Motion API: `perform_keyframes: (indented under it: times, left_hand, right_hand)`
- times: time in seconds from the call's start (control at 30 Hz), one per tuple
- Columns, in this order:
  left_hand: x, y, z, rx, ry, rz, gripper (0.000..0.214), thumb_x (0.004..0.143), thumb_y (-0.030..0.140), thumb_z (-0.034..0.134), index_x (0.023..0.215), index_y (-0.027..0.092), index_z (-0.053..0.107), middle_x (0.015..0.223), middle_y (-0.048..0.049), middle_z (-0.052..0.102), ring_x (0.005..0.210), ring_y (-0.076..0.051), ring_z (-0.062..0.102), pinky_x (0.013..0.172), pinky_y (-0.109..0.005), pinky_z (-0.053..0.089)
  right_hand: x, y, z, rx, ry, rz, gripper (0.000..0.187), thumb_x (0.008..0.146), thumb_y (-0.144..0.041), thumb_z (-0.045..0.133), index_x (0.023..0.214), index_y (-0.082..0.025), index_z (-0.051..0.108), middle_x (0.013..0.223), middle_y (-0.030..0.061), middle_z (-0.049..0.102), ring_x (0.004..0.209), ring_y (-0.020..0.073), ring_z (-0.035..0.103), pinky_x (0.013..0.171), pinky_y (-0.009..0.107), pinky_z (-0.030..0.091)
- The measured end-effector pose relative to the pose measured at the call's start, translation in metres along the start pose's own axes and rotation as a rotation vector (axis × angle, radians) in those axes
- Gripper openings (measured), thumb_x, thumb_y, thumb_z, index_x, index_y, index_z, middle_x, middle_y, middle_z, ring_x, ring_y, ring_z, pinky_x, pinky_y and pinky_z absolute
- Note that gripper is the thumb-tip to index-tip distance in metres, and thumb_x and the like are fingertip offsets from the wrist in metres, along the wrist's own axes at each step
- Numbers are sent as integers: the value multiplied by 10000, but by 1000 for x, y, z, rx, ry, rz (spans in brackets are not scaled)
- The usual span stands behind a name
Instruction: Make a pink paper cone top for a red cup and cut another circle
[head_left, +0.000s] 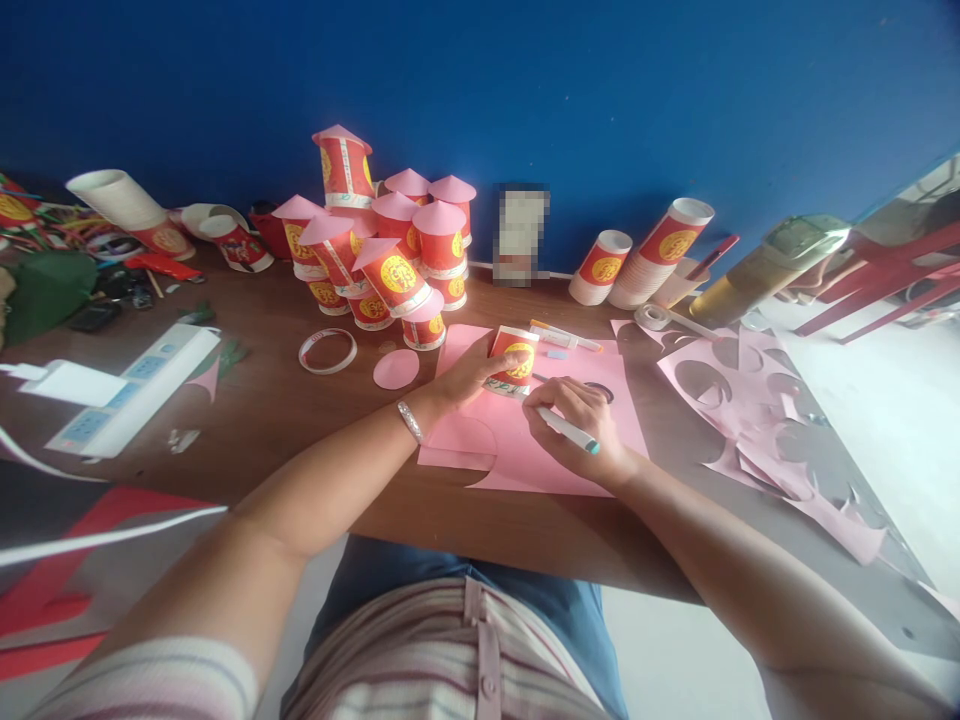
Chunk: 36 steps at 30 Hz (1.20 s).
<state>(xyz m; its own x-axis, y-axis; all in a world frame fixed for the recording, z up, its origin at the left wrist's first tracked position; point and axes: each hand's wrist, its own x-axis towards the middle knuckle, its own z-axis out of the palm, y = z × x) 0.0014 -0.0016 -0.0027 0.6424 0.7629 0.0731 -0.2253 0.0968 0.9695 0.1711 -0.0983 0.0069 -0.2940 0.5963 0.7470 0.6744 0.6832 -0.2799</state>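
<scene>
A red paper cup (504, 345) with a gold emblem and a white band is upside down in my left hand (480, 368), thumb across its front. Dark marks show on the white band. My right hand (574, 415) is closed round a white marker (568, 430) with a teal end, its tip at or near the band. Beneath both hands lies pink paper (555, 465). On it are an orange-and-white marker (566, 337), a small bluish piece (557, 354) and a dark ring (600, 392), partly behind my right hand.
Cups with pink cone tops (397, 270) stand stacked at the back left. A tape roll (328, 350) and a pink disc (396, 369) lie before them. Stacked cups (660, 250) lean at the back right, near pink paper scraps (765, 430). A power strip (135, 390) lies left.
</scene>
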Motion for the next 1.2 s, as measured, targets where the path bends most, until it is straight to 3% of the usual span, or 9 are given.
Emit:
perform_keyframes:
  times: [0.3,0.5,0.8,1.2]
  left_hand:
    - [0,1,1,-26,-18,12,411,843,500,801,847,164,566,748,7,574,669,-106,537,625,-233,446]
    - [0,-2,-2,-35,42,-34,458,787,514,836,941,160,590,812,-7,620,725,-131,597,675,-253,493]
    - [0,-1,-1,-24,-38,-3,423,832,535,797,862,167,590,755,-2,598,689,-125,568,642,-247,460]
    - [-1,1,-1,-45,-11,-43,444,803,510,828,928,160,586,795,-4,632,717,-134,620,659,-247,489]
  right_hand:
    - [-2,5,-5,26,-15,12,180,905,-89,581,830,-251,568,675,-21,674,593,151,621,617,288,494]
    - [-4,8,-4,12,-7,44,172,903,-96,590,829,-249,568,687,-23,682,587,147,627,601,282,476]
    - [-1,6,-3,-5,-13,24,194,905,-78,583,814,-248,566,671,-28,669,577,141,607,601,274,466]
    - [-3,8,-2,-19,-8,47,191,898,-78,591,813,-249,579,682,-26,676,584,145,621,605,278,466]
